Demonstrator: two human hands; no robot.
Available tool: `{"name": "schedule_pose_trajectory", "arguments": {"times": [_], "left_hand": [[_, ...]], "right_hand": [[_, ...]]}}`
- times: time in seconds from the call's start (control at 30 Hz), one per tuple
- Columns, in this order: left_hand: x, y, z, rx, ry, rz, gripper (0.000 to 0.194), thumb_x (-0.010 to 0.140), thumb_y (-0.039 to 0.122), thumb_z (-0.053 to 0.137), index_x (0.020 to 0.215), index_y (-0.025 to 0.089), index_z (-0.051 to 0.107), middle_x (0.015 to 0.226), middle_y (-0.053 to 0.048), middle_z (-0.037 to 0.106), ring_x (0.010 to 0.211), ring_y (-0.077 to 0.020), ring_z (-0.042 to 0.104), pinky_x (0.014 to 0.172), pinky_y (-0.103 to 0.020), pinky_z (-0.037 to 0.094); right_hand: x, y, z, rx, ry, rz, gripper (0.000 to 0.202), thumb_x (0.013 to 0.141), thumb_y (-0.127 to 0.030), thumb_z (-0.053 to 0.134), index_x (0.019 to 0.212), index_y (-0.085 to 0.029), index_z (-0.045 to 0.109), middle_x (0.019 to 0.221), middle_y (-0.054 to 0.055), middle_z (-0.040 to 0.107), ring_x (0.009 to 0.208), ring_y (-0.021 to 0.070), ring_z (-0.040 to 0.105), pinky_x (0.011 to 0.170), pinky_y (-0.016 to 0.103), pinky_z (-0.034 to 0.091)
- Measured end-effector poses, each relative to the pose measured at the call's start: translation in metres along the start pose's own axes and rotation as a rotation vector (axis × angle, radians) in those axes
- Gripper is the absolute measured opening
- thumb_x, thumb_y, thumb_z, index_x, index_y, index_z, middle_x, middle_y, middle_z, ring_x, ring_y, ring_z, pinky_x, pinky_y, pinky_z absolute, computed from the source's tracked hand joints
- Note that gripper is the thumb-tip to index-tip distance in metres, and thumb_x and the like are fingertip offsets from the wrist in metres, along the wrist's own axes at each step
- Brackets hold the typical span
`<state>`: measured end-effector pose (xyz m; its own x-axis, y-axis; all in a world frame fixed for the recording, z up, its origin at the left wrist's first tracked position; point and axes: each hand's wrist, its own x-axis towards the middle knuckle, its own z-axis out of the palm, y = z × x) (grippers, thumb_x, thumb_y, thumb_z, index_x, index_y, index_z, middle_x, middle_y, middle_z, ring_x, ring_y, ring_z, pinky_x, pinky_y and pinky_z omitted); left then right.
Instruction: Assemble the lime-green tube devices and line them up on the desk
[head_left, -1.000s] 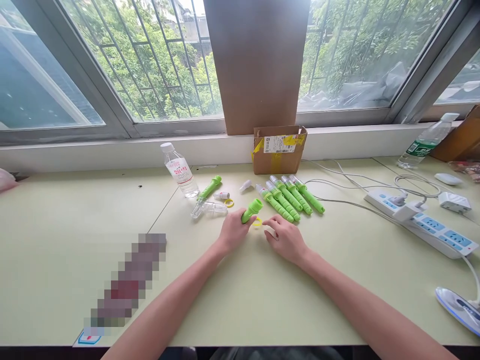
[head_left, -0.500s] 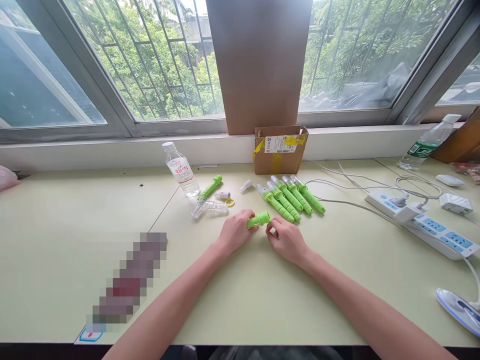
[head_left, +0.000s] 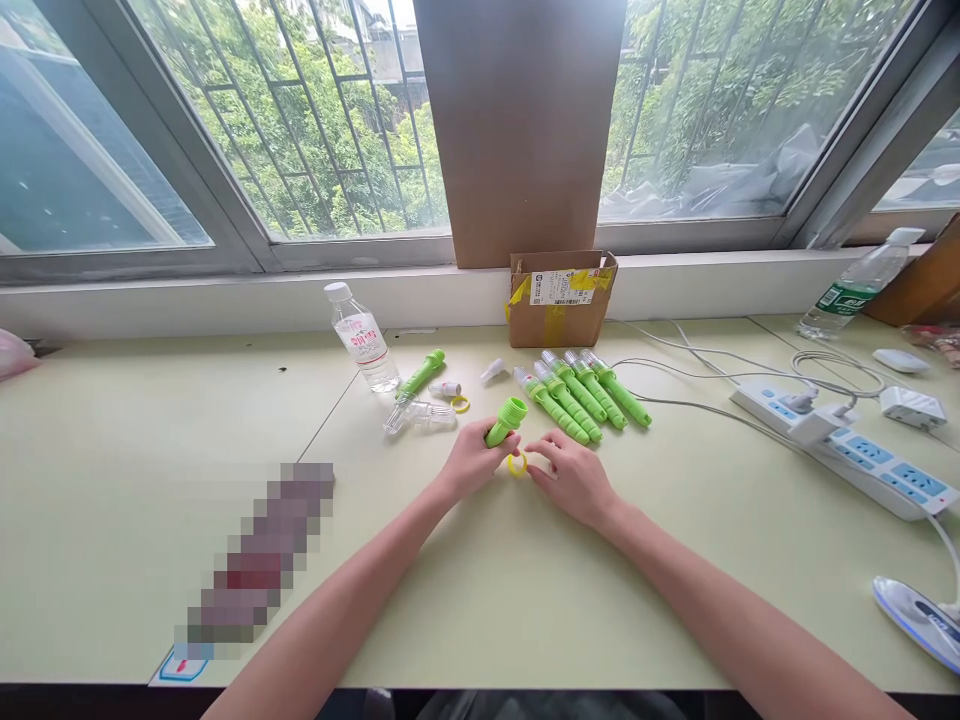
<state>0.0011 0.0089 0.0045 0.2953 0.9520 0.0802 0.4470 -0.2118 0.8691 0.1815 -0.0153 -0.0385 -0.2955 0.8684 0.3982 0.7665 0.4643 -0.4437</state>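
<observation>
Barred windows (head_left: pixel 360 130) with leafy trees outside stand behind a pale green tabletop (head_left: pixel 450 600). Near its middle, a bright green plastic tube with a wide threaded mouth (head_left: pixel 504 422) tilts upward in the left hand (head_left: pixel 474 455), whose fingers are wrapped around it. Between the two hands, below that mouth, is a thin yellow ring (head_left: pixel 517 463). Beside the ring, the right hand (head_left: pixel 574 478) has its thumb and forefinger apart; whether they touch it, I cannot tell. Just beyond, to the right, lies a row of green ribbed tubes with clear tips (head_left: pixel 581 398). To the left are clear plastic pieces (head_left: pixel 433 415), a second yellow ring (head_left: pixel 460 404) and another green tube (head_left: pixel 421 373). Farther out stand a clear water bottle with a white cap (head_left: pixel 364 340) and an open brown cardboard box with yellow tape (head_left: pixel 559 320); a white power strip with blue sockets (head_left: pixel 847 450) lies at far right.
</observation>
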Motion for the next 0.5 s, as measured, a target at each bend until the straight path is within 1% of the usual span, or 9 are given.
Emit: {"name": "schedule_pose_trajectory", "arguments": {"times": [0.1,0.13,0.2,0.27,0.3,0.37,0.43,0.5], "left_hand": [[0.0004,-0.0001,-0.002,-0.004,0.011,-0.024,0.022,0.081,0.036,0.054,0.074,0.015,0.059,0.073,-0.001,0.066,0.049,-0.0076,0.048,0.05,-0.021,0.037],[0.0005,-0.0002,-0.0026,-0.002,0.011,-0.023,0.022,0.081,0.035,0.054,0.073,0.015,0.059,0.072,-0.001,0.066,0.048,-0.0074,0.047,0.049,-0.021,0.037],[0.0001,0.0,-0.0033,-0.003,0.007,-0.022,0.022,0.081,0.035,0.053,0.071,0.016,0.057,0.071,-0.001,0.066,0.047,-0.0069,0.046,0.048,-0.02,0.037],[-0.0005,0.0004,-0.0032,-0.011,0.002,-0.032,0.021,0.08,0.035,0.053,0.071,0.016,0.056,0.067,0.0,0.064,0.045,-0.0068,0.045,0.047,-0.02,0.036],[-0.0009,0.0006,-0.0029,-0.015,0.001,-0.039,0.022,0.08,0.035,0.053,0.07,0.016,0.055,0.063,0.001,0.062,0.045,-0.0071,0.045,0.047,-0.02,0.036],[-0.0011,0.0002,-0.0019,-0.012,0.006,-0.042,0.024,0.08,0.036,0.053,0.065,0.017,0.052,0.056,0.002,0.055,0.046,-0.0082,0.046,0.047,-0.02,0.036],[-0.0006,-0.0015,-0.0009,0.017,0.015,-0.025,0.027,0.08,0.036,0.052,0.061,0.017,0.048,0.052,0.004,0.048,0.048,-0.0091,0.045,0.047,-0.02,0.035],[0.0007,-0.0046,-0.0005,0.087,0.033,0.002,0.028,0.08,0.035,0.05,0.059,0.018,0.044,0.051,0.004,0.044,0.049,-0.0092,0.044,0.048,-0.021,0.032]], "right_hand": [[0.0001,-0.001,-0.0014,0.001,-0.003,-0.015,0.011,0.084,-0.022,0.058,0.088,-0.023,0.067,0.091,0.001,0.063,0.063,0.0095,0.054,0.058,0.022,0.037],[0.0001,-0.001,-0.0016,0.001,-0.001,-0.012,0.011,0.083,-0.022,0.058,0.089,-0.023,0.068,0.09,0.0,0.063,0.063,0.0096,0.054,0.059,0.022,0.037],[0.0002,-0.0003,-0.0012,0.001,-0.003,-0.017,0.019,0.082,-0.02,0.06,0.098,-0.025,0.067,0.089,0.0,0.063,0.064,0.01,0.054,0.059,0.021,0.037],[0.0,0.0011,-0.0002,-0.002,-0.012,-0.049,0.028,0.081,-0.019,0.06,0.107,-0.028,0.065,0.089,0.0,0.063,0.067,0.0106,0.055,0.058,0.021,0.036],[-0.0002,0.0017,0.0005,-0.004,-0.014,-0.071,0.029,0.082,-0.018,0.059,0.107,-0.029,0.065,0.09,0.0,0.063,0.068,0.0109,0.055,0.058,0.021,0.036],[-0.0007,0.0025,0.0015,-0.006,-0.008,-0.104,0.021,0.083,-0.019,0.058,0.099,-0.029,0.068,0.089,0.0,0.064,0.071,0.0116,0.056,0.058,0.021,0.036],[-0.0008,0.0024,0.0017,0.007,0.008,-0.1,0.014,0.086,-0.022,0.056,0.089,-0.025,0.069,0.088,0.001,0.064,0.071,0.0121,0.057,0.057,0.021,0.036],[-0.0005,0.0021,0.0012,0.05,0.038,-0.07,0.016,0.089,-0.024,0.051,0.09,-0.022,0.067,0.089,0.003,0.064,0.071,0.0126,0.058,0.057,0.022,0.038]]}}
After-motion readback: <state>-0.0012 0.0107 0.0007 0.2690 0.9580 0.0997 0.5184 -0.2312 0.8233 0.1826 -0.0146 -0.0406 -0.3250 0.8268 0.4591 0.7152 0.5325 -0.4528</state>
